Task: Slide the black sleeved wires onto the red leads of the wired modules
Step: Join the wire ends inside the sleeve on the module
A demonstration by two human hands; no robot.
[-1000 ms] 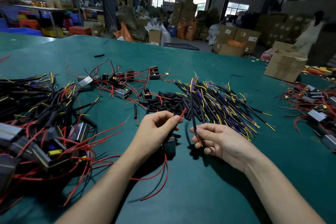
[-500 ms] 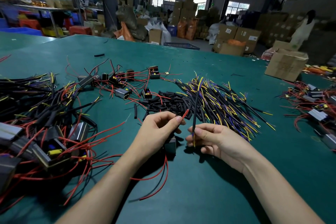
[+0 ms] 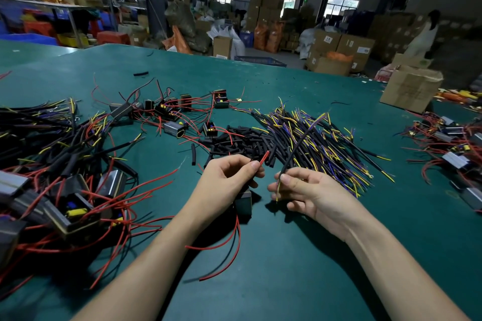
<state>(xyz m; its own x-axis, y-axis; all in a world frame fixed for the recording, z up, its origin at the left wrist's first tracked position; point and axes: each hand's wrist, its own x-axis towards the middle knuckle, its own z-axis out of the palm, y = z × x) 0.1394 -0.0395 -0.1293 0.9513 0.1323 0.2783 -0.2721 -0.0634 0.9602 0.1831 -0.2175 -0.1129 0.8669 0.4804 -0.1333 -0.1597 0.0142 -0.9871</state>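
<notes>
My left hand (image 3: 229, 181) pinches a red lead (image 3: 264, 157) whose tip points up and to the right. The lead's small grey module (image 3: 243, 203) hangs below that hand, with more red and black leads trailing toward me. My right hand (image 3: 307, 193) pinches a black sleeved wire (image 3: 300, 144) near its lower end. The wire leans up and to the right, with yellow and purple strands showing at both ends. A small gap separates the red tip from the sleeved wire.
A pile of black sleeved wires (image 3: 320, 143) lies just beyond my hands, with short black tubes (image 3: 234, 141) beside it. Wired modules lie at the left (image 3: 73, 208), the far middle (image 3: 169, 112) and the right (image 3: 453, 143). A cardboard box (image 3: 409, 87) stands at the far right of the green table (image 3: 300, 268).
My right hand has tilted the black sleeved wire from upright to leaning right and shifted slightly away. My left hand still holds the red lead tip up.
</notes>
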